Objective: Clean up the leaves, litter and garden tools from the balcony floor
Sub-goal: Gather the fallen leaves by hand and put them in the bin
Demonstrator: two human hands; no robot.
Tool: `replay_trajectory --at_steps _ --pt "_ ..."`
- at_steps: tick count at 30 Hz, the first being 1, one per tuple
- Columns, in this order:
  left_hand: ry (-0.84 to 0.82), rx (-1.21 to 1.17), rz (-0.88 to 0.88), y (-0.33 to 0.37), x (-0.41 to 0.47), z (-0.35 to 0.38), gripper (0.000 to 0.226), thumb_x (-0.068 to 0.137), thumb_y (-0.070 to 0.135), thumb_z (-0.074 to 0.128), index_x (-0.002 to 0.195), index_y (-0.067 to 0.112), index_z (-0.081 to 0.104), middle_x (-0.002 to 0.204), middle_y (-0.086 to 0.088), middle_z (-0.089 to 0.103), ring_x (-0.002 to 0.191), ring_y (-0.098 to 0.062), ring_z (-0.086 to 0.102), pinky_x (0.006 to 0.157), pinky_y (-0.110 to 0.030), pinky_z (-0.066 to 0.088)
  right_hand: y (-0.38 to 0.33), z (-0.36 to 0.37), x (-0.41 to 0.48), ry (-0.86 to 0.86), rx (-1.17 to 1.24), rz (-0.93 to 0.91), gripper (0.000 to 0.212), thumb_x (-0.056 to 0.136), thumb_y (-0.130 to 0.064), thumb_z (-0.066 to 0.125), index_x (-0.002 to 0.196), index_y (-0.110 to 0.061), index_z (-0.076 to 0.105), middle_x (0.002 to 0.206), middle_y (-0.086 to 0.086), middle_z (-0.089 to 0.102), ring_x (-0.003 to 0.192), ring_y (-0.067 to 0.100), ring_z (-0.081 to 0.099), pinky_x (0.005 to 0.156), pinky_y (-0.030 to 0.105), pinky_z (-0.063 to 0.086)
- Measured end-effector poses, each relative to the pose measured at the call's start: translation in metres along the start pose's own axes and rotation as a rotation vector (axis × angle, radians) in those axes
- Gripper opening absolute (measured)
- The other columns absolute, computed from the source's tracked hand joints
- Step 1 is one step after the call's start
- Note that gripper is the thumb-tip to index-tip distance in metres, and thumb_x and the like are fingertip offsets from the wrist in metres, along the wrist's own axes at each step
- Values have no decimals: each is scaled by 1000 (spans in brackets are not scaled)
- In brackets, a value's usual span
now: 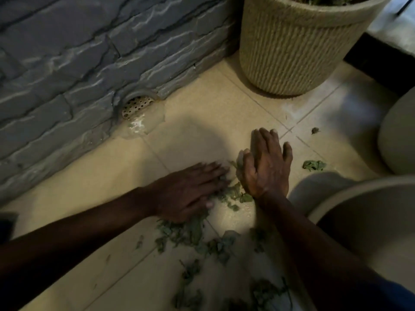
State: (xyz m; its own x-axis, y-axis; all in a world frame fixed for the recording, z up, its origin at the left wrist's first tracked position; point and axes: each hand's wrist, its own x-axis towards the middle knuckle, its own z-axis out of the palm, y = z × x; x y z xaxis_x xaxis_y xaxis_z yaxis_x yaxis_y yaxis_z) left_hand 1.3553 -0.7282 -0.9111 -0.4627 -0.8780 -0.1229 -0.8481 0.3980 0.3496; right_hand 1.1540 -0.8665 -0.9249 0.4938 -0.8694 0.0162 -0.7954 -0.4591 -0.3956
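Crumpled green leaves (193, 232) litter the tiles (190, 135) nearest the person, the heap reaching up under the left hand (188, 194), laid flat on it with straight fingers, and against the right hand (267, 167), set on edge, fingers straight, gripping nothing. One leaf (314, 165) lies apart at right; bare tiles run to the wall (67, 63), drain (137, 106) and pot (292, 52).

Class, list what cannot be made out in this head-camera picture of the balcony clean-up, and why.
1. Head view: leaves beneath the left hand; the palm covers part of them.
2. Head view: the plant in the ribbed pot; cut off by the top edge.
3. Head view: pale container, lower right; cut by the edge.
4. Head view: dark speck beyond the right hand; too small to call leaf or litter.
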Motion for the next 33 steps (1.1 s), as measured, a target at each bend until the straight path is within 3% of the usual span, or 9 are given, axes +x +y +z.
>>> replay_trajectory --at_steps 3,6,10,12,14,20,25,29,33 --pt "154 -16 -70 22 -37 2 63 107 48 46 160 15 36 169 -12 26 159 -28 19 127 -52 22 1 -4 -2 -36 20 -79 70 100 -54 19 159 -20 30 170 3 18 159 18 3 128 52 4" --pt "348 -54 -373 32 -77 15 64 106 57 36 158 18 37 169 -10 27 158 -29 20 125 -59 21 -11 1 -20 -69 18 -116 68 103 -55 23 160 -18 28 171 5 15 158 19 3 128 50 5" --pt "411 -137 -773 44 -115 43 74 103 68 23 159 22 34 172 -5 18 160 -24 11 127 -58 13 -60 17 -64 -272 79 -276 83 100 -70 19 163 -17 18 173 6 5 159 19 -7 128 49 -2" --pt "443 -162 -870 54 -130 51 77 101 71 20 160 23 31 172 -5 17 160 -23 10 128 -55 9 -86 19 -77 -410 139 -398 83 99 -69 22 164 -18 17 172 6 11 159 19 0 128 49 1" --pt "443 -113 -919 62 -147 52 78 100 71 23 161 23 30 173 -4 15 160 -23 8 128 -54 4 -97 14 -85 -364 164 -479 78 100 -66 26 162 -20 22 169 7 21 157 21 13 127 53 8" --pt "386 -12 -1223 94 -170 74 86 99 73 16 165 19 18 173 -13 6 160 -33 3 127 -60 6 -72 7 -151 -94 50 75 83 99 -72 17 163 -19 10 171 9 11 158 28 1 126 59 4" --pt "400 -90 -924 93 -115 69 86 99 73 13 165 19 11 174 -12 6 161 -29 1 129 -53 7 -70 33 -182 -154 -35 -79 85 102 -68 21 164 -12 6 172 11 4 159 26 -6 127 54 7" --pt "517 -153 -655 67 -85 51 78 102 66 28 163 18 26 171 -9 19 159 -26 14 129 -53 6 -82 33 -162 -98 290 -154 74 105 -55 36 163 -17 14 170 8 16 157 25 14 124 53 23" --pt "324 -74 -533 33 -83 39 85 98 74 24 164 21 24 173 -6 13 160 -24 6 128 -55 4 -82 28 -115 -211 214 -364 76 102 -59 28 163 -15 14 171 9 11 158 26 5 127 54 9"
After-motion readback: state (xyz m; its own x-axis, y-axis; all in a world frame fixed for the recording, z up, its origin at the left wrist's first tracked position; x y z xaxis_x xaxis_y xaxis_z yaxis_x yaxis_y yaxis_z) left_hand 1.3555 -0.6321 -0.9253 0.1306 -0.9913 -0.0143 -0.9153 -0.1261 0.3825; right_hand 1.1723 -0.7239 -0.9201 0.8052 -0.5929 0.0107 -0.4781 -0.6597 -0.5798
